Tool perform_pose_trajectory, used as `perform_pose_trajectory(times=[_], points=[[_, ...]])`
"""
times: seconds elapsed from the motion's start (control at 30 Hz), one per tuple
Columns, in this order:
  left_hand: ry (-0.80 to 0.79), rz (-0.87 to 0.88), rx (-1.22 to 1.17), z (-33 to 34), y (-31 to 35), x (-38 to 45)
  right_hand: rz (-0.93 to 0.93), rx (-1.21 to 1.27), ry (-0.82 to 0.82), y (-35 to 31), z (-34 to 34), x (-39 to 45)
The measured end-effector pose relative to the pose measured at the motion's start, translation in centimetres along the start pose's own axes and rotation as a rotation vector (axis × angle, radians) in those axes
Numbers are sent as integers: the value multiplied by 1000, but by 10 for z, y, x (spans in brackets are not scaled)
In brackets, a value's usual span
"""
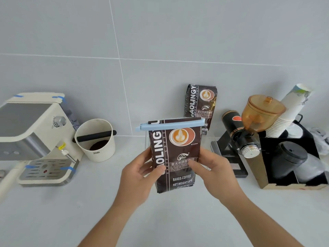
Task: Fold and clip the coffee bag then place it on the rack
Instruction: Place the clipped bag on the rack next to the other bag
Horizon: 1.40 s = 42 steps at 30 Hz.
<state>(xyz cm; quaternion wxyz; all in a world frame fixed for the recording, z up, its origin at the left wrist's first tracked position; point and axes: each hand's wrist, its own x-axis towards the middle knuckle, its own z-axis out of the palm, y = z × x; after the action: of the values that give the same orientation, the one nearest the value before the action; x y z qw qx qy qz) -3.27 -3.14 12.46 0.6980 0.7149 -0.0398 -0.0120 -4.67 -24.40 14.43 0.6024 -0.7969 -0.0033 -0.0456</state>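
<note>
Both hands [178, 172] hold the coffee bag [175, 154] upright, clip [170, 125] crosswise on top

Two bare forearms, left hand [140, 172] and right hand [215, 172] (no sleeves, no rings)

The bag [175, 154] stands upright at the middle of the tabletop [53, 211], with the clip [170, 124] across its top, the left hand [140, 173] on its left side and the right hand [213, 171] on its right. Behind it a second bag [200, 106] leans on the wall. The espresso machine [35, 138] and knock box [95, 139] lie to the left, the grinder [249, 125] and cup stack [288, 113] to the right.
</note>
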Motion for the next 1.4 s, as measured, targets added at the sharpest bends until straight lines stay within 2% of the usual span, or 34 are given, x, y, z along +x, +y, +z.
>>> perform_pose_trajectory(times=[0.33,0.47,0.57,0.93,1.2,1.4], points=[[-4,130,65,-8,53,77,-127,-6,63,-41,-6,74],[11,128,96,-7,60,108,-126,41,80,-41,-2,105],[8,150,207,-7,60,129,-101,59,91,-35,3,126],[14,138,346,-5,25,198,-34,76,93,9,24,188],[35,68,359,-6,-12,223,19,-21,99,38,38,214],[83,47,265,5,-28,232,47,-61,110,42,43,222]])
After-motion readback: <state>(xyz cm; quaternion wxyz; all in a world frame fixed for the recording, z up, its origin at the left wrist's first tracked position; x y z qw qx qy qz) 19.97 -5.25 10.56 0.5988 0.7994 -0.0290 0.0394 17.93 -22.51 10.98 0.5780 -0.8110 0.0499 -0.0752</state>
